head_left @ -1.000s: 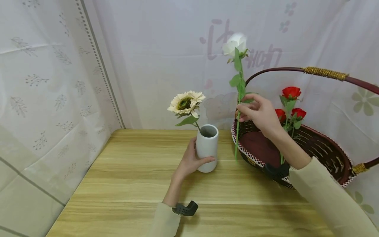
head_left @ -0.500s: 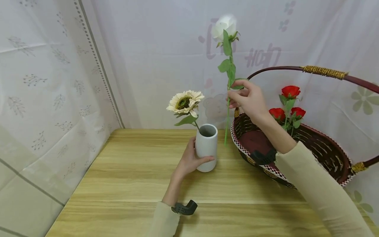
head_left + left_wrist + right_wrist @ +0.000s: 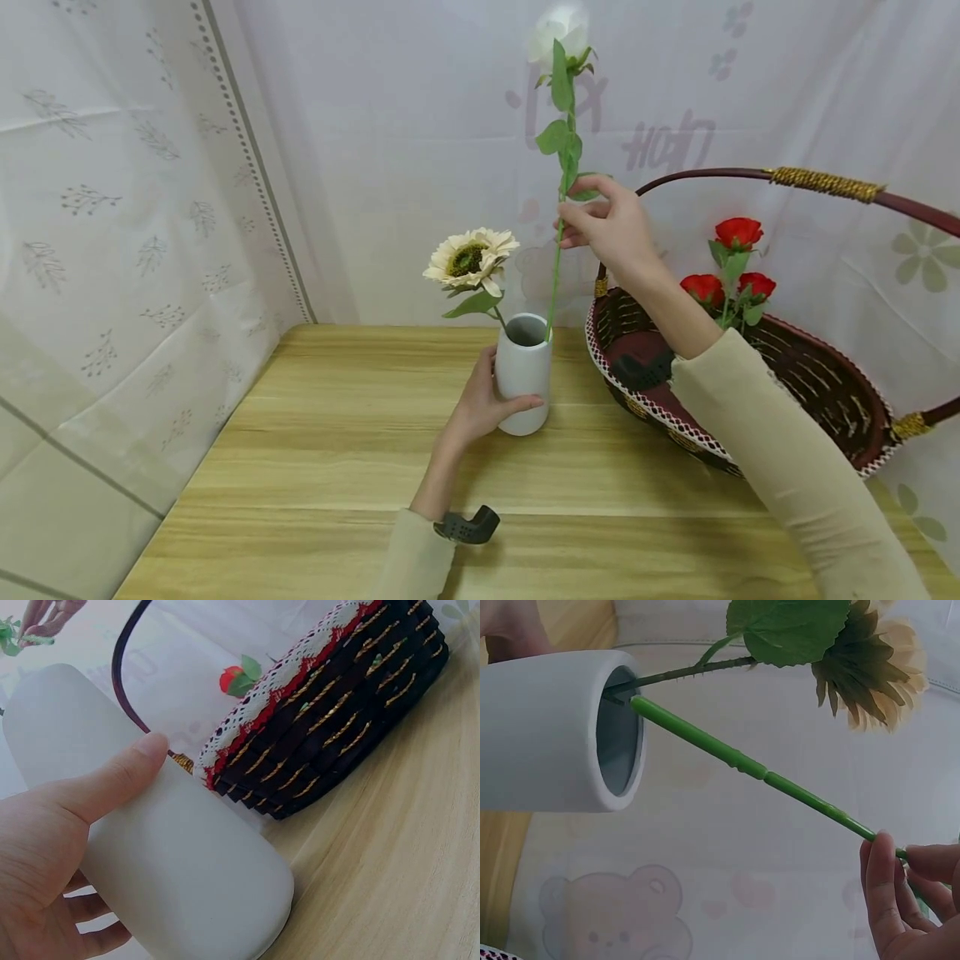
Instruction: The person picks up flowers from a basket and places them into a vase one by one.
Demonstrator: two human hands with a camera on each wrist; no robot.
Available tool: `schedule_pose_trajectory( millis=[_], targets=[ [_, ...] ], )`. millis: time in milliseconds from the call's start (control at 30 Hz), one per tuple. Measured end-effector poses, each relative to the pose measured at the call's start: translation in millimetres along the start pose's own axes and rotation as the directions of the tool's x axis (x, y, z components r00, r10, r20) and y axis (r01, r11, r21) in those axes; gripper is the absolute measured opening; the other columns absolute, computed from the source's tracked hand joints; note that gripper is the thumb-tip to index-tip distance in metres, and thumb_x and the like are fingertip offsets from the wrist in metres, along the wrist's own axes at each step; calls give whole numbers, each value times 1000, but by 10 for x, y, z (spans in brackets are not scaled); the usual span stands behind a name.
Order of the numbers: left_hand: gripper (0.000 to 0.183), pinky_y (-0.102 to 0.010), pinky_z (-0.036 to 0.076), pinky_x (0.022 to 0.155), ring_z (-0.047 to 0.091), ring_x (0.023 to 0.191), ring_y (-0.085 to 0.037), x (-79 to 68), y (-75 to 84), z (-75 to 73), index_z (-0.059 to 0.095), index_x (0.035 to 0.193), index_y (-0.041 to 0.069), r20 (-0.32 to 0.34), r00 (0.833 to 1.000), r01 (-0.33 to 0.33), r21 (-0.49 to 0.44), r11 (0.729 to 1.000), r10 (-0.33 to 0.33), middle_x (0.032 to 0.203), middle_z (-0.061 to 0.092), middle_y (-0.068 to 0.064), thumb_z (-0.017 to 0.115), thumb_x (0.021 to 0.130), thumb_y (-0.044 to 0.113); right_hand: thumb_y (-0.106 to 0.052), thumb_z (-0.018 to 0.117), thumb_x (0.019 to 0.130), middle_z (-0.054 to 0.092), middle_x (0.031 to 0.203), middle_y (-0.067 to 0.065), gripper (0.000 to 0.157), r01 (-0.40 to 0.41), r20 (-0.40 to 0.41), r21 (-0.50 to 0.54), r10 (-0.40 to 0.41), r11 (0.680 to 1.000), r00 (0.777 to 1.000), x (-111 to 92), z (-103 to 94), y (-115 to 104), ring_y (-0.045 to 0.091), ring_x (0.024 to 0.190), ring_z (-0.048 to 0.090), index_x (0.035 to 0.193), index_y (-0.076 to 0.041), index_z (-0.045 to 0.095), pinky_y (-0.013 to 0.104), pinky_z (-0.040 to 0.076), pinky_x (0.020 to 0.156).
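Left hand (image 3: 480,404): closed around the left side of the white vase (image 3: 523,379), thumb laid across the near face; on the left wrist feed I make out fingers curled behind it. Vase upright on the wooden table (image 3: 337,425), roughly mid-scene.

Right hand (image 3: 618,229): thumb and fingertips pinching the green stem of the white rose (image 3: 567,150), no gap I can see at the pinch. Rose nearly vertical, bloom high, leaves above the fingers, bare stem below. Its lower end is at the vase mouth, towards the right side of the rim; I cannot tell whether it touches the wall or how far past the rim it reaches.

Cream sunflower (image 3: 468,260) already in the vase, leaning left, head clear of the rim, one broad leaf low on its stem. My right wrist feed has both stems close together at the mouth; touching or apart, I cannot tell.

To the right, near the vase but separate: dark woven basket (image 3: 821,392), lace-trimmed edge, tall handle bound in gold cord. I count three red roses (image 3: 738,233) upright in it. Far side: pale printed cloth (image 3: 397,167).
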State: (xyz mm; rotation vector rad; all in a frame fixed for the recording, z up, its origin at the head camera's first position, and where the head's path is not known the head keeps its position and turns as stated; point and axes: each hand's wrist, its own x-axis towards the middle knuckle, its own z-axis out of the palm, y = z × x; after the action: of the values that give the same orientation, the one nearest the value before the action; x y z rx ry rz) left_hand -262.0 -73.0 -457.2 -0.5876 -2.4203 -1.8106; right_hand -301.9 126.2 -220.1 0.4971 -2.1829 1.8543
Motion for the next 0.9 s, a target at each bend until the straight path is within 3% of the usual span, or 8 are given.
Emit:
schedule_pose_trajectory(
  millis=[200,367,700,900],
  targets=[
    [96,-48,44,103,53,123,-25,4,2,-1,32,150,10,1,1000,0,12,1000,0,139,49,-10,91,77,23,-6,65,98,70,84,19,24,35,-13,-17,-36,999,999,42,104,22,16,63,67,121,-2,57,31,60,68],
    [95,-48,44,103,53,123,-24,8,13,1,32,150,10,6,1000,1,26,1000,-1,139,49,-10,91,77,25,-10,66,99,71,86,16,26,69,-13,-107,-71,992,997,5,171,103,17,65,68,122,-3,58,31,60,68],
    [95,-47,45,103,53,123,-24,5,10,-8,31,150,11,7,1000,8,44,999,-8,139,49,-9,91,77,26,-11,66,99,72,91,22,28,84,44,-189,-77,978,996,-56,293,216,24,68,71,124,-2,60,29,59,66],
    [94,-47,45,102,54,122,-24,11,6,-10,32,149,10,3,1000,-3,40,999,3,138,49,-9,91,77,26,-11,66,99,72,91,23,28,89,79,-219,-73,972,994,-74,347,277,21,66,70,125,-1,60,29,58,66]
  ],
)
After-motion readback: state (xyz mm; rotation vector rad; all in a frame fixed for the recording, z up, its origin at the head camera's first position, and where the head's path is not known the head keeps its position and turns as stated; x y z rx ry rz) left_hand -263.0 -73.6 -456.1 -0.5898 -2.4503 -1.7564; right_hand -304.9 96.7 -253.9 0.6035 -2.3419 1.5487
